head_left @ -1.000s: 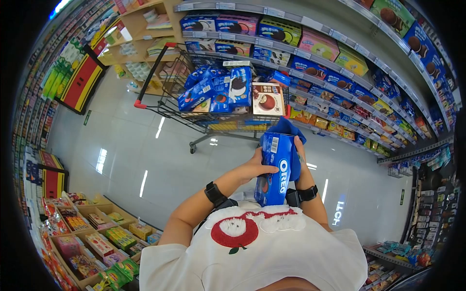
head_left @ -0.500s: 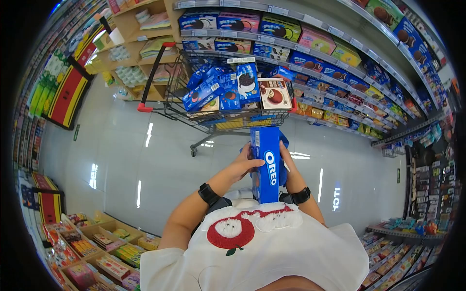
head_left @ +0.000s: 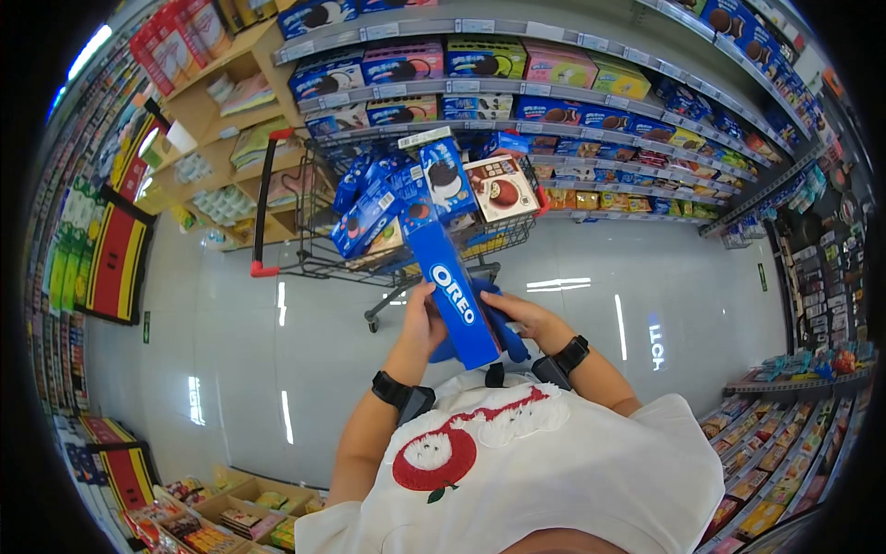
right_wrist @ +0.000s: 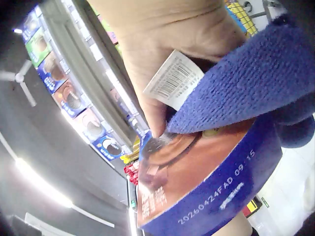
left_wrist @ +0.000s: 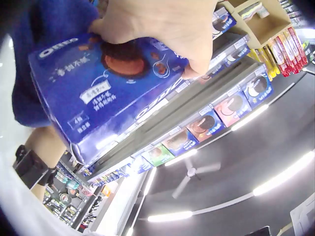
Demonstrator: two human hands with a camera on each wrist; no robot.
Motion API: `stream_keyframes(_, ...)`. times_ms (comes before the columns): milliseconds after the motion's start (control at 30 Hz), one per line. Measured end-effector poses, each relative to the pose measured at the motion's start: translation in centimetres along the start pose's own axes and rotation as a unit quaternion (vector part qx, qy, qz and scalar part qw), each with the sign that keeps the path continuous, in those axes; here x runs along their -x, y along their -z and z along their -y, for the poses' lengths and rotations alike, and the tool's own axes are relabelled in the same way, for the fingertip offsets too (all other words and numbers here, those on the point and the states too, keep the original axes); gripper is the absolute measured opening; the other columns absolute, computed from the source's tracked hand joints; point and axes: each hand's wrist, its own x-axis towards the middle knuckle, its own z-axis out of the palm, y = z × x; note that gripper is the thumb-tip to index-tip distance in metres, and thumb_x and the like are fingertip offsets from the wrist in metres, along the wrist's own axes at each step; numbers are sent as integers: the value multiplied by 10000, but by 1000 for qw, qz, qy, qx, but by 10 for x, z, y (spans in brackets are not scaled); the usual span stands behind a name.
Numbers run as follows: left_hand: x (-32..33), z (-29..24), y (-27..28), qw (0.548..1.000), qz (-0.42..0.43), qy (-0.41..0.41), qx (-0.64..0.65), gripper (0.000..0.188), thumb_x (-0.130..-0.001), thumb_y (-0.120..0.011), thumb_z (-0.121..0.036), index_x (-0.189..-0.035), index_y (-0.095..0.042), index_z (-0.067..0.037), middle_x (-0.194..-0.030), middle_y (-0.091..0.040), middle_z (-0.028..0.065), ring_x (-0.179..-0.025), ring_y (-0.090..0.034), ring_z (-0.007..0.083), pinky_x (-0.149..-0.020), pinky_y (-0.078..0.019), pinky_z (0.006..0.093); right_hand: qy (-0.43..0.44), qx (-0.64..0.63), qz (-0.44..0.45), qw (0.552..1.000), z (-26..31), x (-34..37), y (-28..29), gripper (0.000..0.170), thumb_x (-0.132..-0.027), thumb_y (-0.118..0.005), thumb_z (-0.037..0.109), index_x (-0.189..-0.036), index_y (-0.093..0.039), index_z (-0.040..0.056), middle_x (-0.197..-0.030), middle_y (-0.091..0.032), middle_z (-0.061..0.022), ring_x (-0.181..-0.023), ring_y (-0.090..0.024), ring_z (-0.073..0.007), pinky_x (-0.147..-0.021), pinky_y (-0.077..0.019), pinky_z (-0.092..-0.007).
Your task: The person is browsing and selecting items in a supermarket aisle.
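A long blue Oreo box [head_left: 455, 305] stands out in front of the chest, tilted with its far end towards the cart. My left hand [head_left: 420, 323] grips its left side, and in the left wrist view the thumb and fingers spread over the box front. From the right, my right hand [head_left: 521, 314] holds the box, fingertips at its edge. A blue fuzzy cloth [right_wrist: 246, 78] is caught between that palm and the box, with a white barcode label [right_wrist: 174, 78] sticking out. More of the cloth [left_wrist: 27, 88] hangs behind the box in the left wrist view.
Just ahead is a wire shopping cart [head_left: 305, 251] with several blue Oreo packs [head_left: 369, 208] and a white-brown box [head_left: 503, 187]. Behind it runs a shelf [head_left: 572, 92] of biscuit boxes. Snack bins [head_left: 245, 508] stand at lower left, more shelves [head_left: 784, 443] at right.
The Oreo box has swung so its far end points up-left, and both hands have turned with it. The cart sits a little further left in view.
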Motion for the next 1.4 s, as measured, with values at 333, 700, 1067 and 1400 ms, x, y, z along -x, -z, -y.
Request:
stream_keyframes(333,-136,17,-32,978,-141,41,-147,416,-868,-424,-298,-1206,-444,-57,-1014,-591,104,-892,-590,197,-842,-465,347,67,-180,46,980,56,-47,91,461,-865,-560,305,-1201,-451,9,-1152,-549,-109,-987,-573,-178,-879,-458,-306)
stream_keyframes(700,-292,25,-19,945,-121,1,-303,502,-804,-533,-133,-1252,-332,-27,-939,-528,63,-728,-533,116,-668,-442,286,274,196,-166,927,166,-151,220,414,-757,-677,170,-1100,-521,0,-959,-602,-58,-845,-559,-128,-762,-442,-253)
stream_keyframes(1067,-335,41,10,940,-175,36,-289,505,-779,-564,-152,-1218,-345,-31,-1082,-520,100,-998,-529,202,-848,-442,329,199,395,-245,863,159,-192,237,672,-807,-570,386,-1303,-341,-6,-1110,-545,-264,-1028,-549,-342,-845,-439,-353)
stream_keyframes(1400,-343,23,4,911,-178,61,-367,569,-788,-572,-189,-1244,-313,33,-1121,-486,143,-1020,-490,196,-857,-402,294,299,439,-378,758,180,-181,221,270,-893,-449,250,-943,-559,8,-773,-582,-261,-730,-572,-422,-607,-430,-475)
